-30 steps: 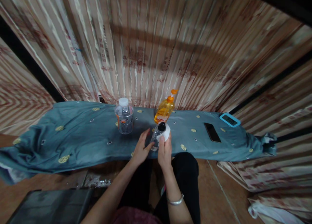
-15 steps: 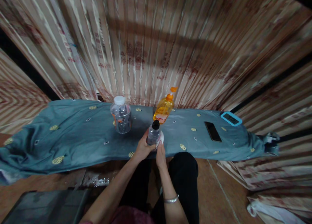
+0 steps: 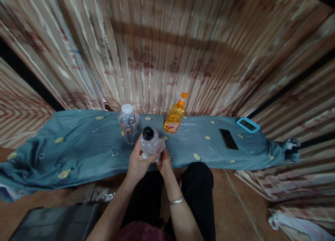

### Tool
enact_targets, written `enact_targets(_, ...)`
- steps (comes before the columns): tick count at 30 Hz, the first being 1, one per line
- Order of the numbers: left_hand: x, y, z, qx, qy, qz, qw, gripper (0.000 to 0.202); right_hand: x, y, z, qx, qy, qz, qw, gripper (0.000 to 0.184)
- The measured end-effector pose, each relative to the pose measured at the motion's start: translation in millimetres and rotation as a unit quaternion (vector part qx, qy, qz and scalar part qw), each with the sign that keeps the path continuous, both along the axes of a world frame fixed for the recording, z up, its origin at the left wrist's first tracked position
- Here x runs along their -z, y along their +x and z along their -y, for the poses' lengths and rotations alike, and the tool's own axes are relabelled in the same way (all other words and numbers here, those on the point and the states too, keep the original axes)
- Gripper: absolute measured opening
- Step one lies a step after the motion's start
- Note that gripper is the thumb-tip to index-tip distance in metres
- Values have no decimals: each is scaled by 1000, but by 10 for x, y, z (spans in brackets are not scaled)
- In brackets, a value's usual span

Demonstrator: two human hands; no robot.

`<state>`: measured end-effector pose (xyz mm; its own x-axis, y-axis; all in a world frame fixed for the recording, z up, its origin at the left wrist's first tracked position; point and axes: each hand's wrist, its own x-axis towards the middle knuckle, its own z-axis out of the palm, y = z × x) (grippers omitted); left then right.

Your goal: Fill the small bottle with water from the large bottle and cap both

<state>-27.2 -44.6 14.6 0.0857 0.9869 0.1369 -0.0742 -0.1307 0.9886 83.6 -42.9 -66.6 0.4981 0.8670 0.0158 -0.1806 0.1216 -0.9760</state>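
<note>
My left hand (image 3: 138, 163) is wrapped round a clear bottle (image 3: 150, 146) with a black cap, tilted with its cap away from me. My right hand (image 3: 164, 163) presses a white tissue (image 3: 160, 151) against the bottle's right side; its fingertips are partly hidden. More of the white tissue shows under the bottle, near my left fingers. Just beyond and to the left stands a larger clear plastic bottle (image 3: 130, 127) with a white lid. An orange pump bottle (image 3: 175, 118) with yellow-orange liquid stands farther back, to the right.
A grey-green patterned cloth (image 3: 86, 143) covers the narrow table. On its right lie a dark phone (image 3: 228, 139) and a blue-framed digital clock (image 3: 248, 124). A striped curtain (image 3: 157, 52) hangs behind. A dark box (image 3: 52, 221) is on the floor at lower left.
Both hands have moved left with the clear bottle, which now tilts with its black cap leftward. The tissue has spread along its right side. The other things stay put.
</note>
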Motion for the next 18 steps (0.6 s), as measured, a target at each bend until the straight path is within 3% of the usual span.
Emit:
enact_targets(6, 148, 136, -132, -23, 2, -38, 999, 90, -170, 422, 364, 57, -38, 226, 972, 50)
enact_targets(9, 246, 381, -149, -14, -4, -29, 999, 91, -269, 467, 548, 11, -26, 295, 955, 77)
enact_targets(11, 299, 586, -145, -6, 22, -26, 999, 91, -286, 474, 578, -8, -30, 324, 945, 84)
enact_targets(16, 422, 1025, -160, -1, 53, -53, 997, 88, -147, 693, 459, 31, -86, 370, 924, 43)
enact_targets(18, 459, 1128, -195, -9, 65, -79, 995, 90, -91, 832, 400, 34, -103, 393, 913, 37)
